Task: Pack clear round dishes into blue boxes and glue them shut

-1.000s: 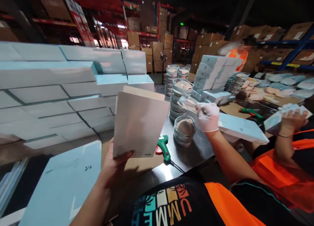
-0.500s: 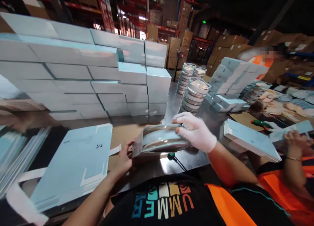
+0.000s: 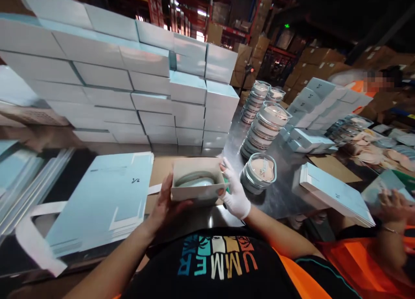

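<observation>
A small open box (image 3: 197,193) is between my two hands in front of my chest, its opening facing up toward me. Inside it lie round clear-rimmed containers (image 3: 196,182), partly hidden by the front wall. My bare left hand (image 3: 167,199) grips the box's left end, with fingers along the lower front. On the other end, my white-gloved right hand (image 3: 236,194) is closed around the side, thumb near the front corner. Something green shows behind the right fingers; I cannot make out its shape. Just right of that hand stands a short stack of round containers (image 3: 258,173).
A wall of pale blue-white boxes (image 3: 152,100) rises behind. Flat folded boxes (image 3: 106,191) lie at left. Taller container stacks (image 3: 267,124) stand back right. At far right, a co-worker's hands (image 3: 397,204) handle a flat box beside another pile of flat boxes (image 3: 337,193).
The round containers my right hand held at the box's mouth are now inside it. The box has tipped opening-up, and my right hand has moved onto its side. The view has shifted.
</observation>
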`<state>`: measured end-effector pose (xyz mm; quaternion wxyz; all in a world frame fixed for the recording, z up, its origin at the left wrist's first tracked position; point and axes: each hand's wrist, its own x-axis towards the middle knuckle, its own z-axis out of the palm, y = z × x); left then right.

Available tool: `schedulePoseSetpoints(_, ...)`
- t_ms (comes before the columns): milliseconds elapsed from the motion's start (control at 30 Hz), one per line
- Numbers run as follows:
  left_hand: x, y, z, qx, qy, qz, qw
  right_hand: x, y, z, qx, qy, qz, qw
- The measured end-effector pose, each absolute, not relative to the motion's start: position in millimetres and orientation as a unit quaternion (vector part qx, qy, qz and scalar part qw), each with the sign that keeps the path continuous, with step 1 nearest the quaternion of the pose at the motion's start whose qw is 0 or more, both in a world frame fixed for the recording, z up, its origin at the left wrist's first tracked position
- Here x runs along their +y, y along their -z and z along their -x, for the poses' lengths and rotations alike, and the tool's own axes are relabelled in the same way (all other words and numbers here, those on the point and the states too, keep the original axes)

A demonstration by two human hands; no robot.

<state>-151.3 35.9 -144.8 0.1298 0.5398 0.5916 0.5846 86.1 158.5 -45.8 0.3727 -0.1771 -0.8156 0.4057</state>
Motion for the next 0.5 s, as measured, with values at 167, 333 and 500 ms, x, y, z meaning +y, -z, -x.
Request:
schedulePoseSetpoints(167,40,102,141,0.538,-0.651,-0.526,0.100,149,41,-48,-0.740,-0.474,0.256,0.403)
schedulePoseSetpoints(333,36,106,144,0.549,-0.671,-0.483,0.117,160,50,-37,-0.703,-0.423,0.296,0.489)
schedulePoseSetpoints(500,33,109,163,0.591,-0.606,-0.509,0.155,192,44,-63,-0.783,-0.341,0.406,0.326)
